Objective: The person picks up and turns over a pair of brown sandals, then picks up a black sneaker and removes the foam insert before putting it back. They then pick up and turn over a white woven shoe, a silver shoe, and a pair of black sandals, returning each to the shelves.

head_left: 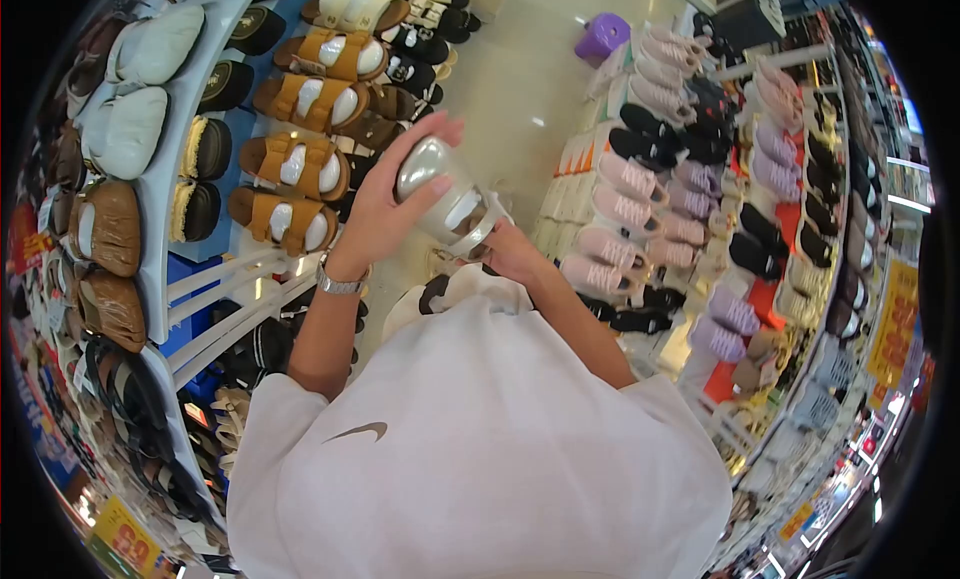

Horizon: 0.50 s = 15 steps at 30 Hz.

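In front of my chest I hold a pearly silver strapped shoe [432,169], its rounded toe pointing up and away. My left hand [385,214], with a metal watch [340,282] on its wrist, wraps the toe from the left, thumb across the top. At the heel end my right hand [512,251] has its fingers closed near the strap [478,237]; its fingertips are partly hidden by the shoe. White stuffing [462,215] shows in the shoe's opening.
On the left, shelves hold brown sandals [318,101] and white clogs [138,131]. A white rail [235,304] juts out below them. To the right stand racks of pink sneakers [625,176] and black shoes [645,134]. A purple stool [603,37] is on the aisle floor [530,79].
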Available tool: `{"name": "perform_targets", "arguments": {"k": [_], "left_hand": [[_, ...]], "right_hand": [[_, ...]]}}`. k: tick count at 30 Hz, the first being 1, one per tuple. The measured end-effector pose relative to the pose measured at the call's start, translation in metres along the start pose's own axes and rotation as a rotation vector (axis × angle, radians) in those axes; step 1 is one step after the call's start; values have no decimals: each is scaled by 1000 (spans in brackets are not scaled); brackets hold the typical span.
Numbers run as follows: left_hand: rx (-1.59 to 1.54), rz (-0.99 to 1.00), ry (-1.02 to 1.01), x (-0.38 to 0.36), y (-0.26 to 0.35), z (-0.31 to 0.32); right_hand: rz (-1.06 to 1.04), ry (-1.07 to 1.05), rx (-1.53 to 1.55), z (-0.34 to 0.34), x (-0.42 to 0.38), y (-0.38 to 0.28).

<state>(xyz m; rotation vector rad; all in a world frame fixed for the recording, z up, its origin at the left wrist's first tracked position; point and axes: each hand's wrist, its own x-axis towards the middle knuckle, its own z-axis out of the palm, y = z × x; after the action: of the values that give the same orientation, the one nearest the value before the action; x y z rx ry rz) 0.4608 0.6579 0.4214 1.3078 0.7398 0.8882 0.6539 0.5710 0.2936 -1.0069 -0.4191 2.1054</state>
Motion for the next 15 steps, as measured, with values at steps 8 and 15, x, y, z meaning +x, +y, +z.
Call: {"name": "perform_targets", "arguments": {"k": [8, 15], "left_hand": [[99, 48, 125, 79, 6, 9], [897, 204, 401, 157, 5, 46]], "right_hand": [[-207, 195, -483, -71, 68, -113], [-458, 303, -752, -94, 56, -239]]}}
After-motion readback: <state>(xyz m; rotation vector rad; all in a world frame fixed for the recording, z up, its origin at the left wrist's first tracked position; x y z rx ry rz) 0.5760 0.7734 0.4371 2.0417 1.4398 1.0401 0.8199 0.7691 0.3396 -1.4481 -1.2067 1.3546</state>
